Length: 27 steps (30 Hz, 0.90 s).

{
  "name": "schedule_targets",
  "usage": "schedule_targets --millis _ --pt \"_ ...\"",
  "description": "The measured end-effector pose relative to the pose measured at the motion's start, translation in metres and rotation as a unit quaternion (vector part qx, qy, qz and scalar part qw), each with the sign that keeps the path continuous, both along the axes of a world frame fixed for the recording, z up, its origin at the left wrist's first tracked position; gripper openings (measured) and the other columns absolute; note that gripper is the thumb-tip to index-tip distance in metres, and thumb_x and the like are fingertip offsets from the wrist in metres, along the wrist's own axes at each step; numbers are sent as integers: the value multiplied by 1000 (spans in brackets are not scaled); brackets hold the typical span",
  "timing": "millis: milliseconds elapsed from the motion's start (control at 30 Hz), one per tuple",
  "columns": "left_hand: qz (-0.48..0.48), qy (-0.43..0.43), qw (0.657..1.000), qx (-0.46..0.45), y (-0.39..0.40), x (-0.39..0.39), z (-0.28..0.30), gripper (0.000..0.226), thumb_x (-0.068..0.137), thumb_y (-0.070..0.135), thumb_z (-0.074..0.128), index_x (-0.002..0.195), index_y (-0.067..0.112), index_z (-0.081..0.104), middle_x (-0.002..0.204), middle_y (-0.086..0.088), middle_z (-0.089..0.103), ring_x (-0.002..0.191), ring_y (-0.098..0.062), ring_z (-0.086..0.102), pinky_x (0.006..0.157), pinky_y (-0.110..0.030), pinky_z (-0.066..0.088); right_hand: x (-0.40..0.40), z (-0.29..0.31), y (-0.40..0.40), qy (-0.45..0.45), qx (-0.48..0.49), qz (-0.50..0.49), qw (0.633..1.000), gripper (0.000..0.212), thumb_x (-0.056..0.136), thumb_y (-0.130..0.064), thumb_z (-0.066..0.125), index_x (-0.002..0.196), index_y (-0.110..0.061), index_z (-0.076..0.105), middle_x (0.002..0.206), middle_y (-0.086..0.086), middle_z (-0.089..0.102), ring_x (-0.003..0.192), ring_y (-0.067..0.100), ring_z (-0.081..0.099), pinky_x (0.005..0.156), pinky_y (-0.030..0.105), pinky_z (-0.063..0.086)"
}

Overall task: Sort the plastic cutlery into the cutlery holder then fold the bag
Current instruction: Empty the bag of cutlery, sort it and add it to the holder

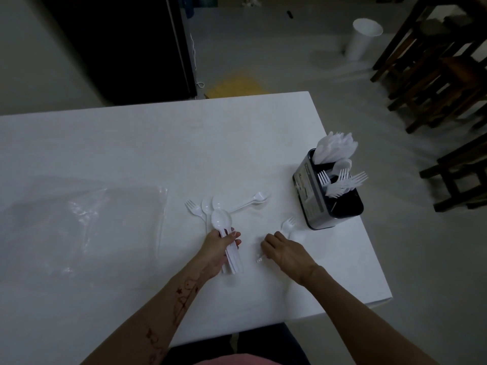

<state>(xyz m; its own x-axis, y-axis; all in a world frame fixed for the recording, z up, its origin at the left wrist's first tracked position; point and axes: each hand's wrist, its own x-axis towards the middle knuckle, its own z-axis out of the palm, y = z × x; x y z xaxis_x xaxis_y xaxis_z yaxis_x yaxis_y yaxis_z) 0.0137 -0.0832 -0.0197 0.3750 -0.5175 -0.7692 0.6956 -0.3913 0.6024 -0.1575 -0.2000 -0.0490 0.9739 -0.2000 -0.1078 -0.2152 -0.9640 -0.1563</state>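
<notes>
My left hand [220,247] grips a bundle of white plastic spoons [222,223], bowls pointing away from me. Behind it on the white table [131,143] lie a fork [193,208] and loose spoons [253,201]. My right hand [283,250] rests knuckles up over a white fork [288,224] lying in front of the holder, its fingers curled at the handle end. The black cutlery holder [320,204] stands at the table's right edge, with knives in its far compartment and forks with a spoon in the near one. The clear plastic bag [87,219] lies flat at the left.
The table's right edge runs close beside the holder. On the floor beyond stand a white bin [362,39] and dark wooden chairs [442,75] at the right. A black cabinet [118,46] stands behind the table.
</notes>
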Motion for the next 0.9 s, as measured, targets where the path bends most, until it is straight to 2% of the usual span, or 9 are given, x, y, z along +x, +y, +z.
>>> schedule_targets --millis 233,300,367,467,567,667,767,800,900 --pt "-6 7 1000 0 4 2 3 8 100 9 44 102 8 52 95 -7 64 83 -22 64 74 -32 52 9 8 -7 29 27 14 999 60 53 2 85 91 -15 42 81 5 58 65 19 56 37 21 26" --pt "0 10 1000 -5 6 4 5 8 100 8 43 100 7 51 93 -8 63 79 -22 63 71 -31 52 10 4 -8 31 60 7 998 55 59 7 80 98 -14 48 87 6 58 73 20 55 41 25 40" --pt "8 16 1000 -6 8 6 5 10 101 8 42 96 8 51 91 -8 62 75 -20 60 69 -29 51 12 1 -11 34 75 10 997 50 67 8 75 106 -16 56 97 5 58 83 19 54 54 33 53" --pt "19 31 999 -2 12 9 5 13 102 11 40 100 7 52 90 -9 61 74 -20 58 71 -30 49 22 13 -15 -31 89 18 995 35 74 2 77 101 -17 65 95 3 61 82 18 56 55 32 53" --pt "39 57 998 -5 15 12 4 16 102 17 42 105 5 51 93 -10 61 78 -22 59 75 -33 48 41 37 -13 -147 98 -20 984 16 86 -8 69 102 -12 65 97 3 62 84 19 56 59 28 51" --pt "64 103 992 -21 17 15 3 29 102 30 39 108 5 53 102 -12 63 89 -26 60 80 -36 48 59 53 -4 -225 106 -53 967 10 84 -5 67 94 -9 64 92 4 62 83 19 55 66 26 49" --pt "68 136 988 -37 19 20 4 45 101 42 34 117 4 52 109 -14 64 98 -26 61 84 -36 48 71 53 16 -234 127 -20 964 3 86 -7 57 84 -6 58 86 6 59 77 23 52 63 35 49" --pt "64 140 987 -43 19 22 4 49 100 45 34 118 3 53 111 -15 64 100 -26 61 86 -36 48 73 50 23 -233 129 -6 964 9 88 -10 54 81 -6 57 85 6 58 76 23 51 62 35 48" --pt "57 142 986 -74 22 27 11 41 100 36 41 116 3 59 105 -14 67 96 -25 63 85 -37 50 72 39 39 -245 139 38 959 12 87 -6 60 76 -6 55 85 8 60 76 23 51 65 34 47"
